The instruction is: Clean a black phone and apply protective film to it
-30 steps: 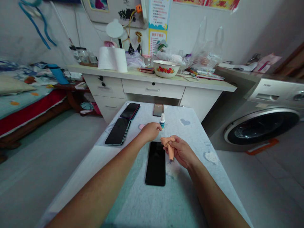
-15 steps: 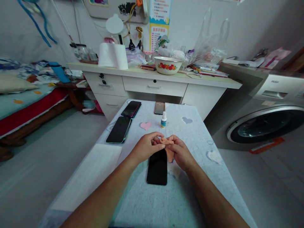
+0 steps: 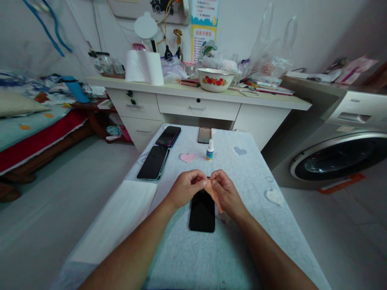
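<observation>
My left hand (image 3: 185,188) and my right hand (image 3: 226,193) meet above the top end of a black phone (image 3: 202,213) lying face up on the cloth-covered table (image 3: 250,177). Both pinch a small orange cloth (image 3: 215,195) between their fingertips; it hangs down past my right palm. A small white bottle with a blue label (image 3: 209,150) stands upright just beyond the hands, with nothing touching it.
Three more phones lie farther back: a dark one (image 3: 153,162) at the left, a red-edged one (image 3: 168,135), a small one (image 3: 204,135). A white folded sheet (image 3: 121,213) covers the table's left front. A cluttered desk (image 3: 272,100), a washing machine (image 3: 338,153) and a bed (image 3: 30,133) surround it.
My left hand let go of the small bottle, drew back and joined my right hand on the orange cloth. The bottle stays standing behind.
</observation>
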A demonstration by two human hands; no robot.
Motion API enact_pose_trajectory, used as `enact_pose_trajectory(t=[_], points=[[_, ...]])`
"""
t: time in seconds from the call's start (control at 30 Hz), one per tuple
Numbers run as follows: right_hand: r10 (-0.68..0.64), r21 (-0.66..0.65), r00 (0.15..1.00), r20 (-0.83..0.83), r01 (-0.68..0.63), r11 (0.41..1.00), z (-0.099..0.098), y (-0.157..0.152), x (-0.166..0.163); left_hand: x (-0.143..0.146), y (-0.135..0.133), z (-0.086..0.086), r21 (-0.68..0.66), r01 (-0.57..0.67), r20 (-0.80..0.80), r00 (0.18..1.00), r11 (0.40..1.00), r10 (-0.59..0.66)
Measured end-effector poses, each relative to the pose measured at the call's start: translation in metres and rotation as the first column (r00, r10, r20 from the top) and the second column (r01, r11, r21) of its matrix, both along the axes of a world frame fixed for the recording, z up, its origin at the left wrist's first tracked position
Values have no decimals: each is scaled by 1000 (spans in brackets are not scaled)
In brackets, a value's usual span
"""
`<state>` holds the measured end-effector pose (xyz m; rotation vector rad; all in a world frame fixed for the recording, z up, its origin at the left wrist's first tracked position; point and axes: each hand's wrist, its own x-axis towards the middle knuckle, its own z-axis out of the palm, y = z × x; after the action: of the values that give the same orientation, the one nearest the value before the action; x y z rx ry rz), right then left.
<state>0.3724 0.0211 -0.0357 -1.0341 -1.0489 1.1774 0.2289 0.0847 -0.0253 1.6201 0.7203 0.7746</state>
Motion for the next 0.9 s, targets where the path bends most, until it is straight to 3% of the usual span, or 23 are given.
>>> enact_pose_trajectory(t=[0.17, 0.3, 0.47, 0.7, 0.9], points=[[-8, 9, 953, 304, 6, 1000, -2, -3, 5, -1, 1, -2, -74, 2, 90, 996, 997, 5], [18, 10, 918, 396, -24, 1000, -3, -3, 9, -2, 4, -7, -49, 2, 92, 996, 999, 2], [82, -23, 938, 336, -79, 997, -5, 0, 10, -3, 8, -11, -47, -34, 102, 994, 998, 38], [22, -40, 976, 216, -13, 999, -5, 1, 9, -1, 6, -11, -174, 74, 154, 987, 982, -47], [165, -127, 986, -3, -164, 978, 1, -1, 6, -2, 6, -11, -191, 109, 184, 980, 975, -74]])
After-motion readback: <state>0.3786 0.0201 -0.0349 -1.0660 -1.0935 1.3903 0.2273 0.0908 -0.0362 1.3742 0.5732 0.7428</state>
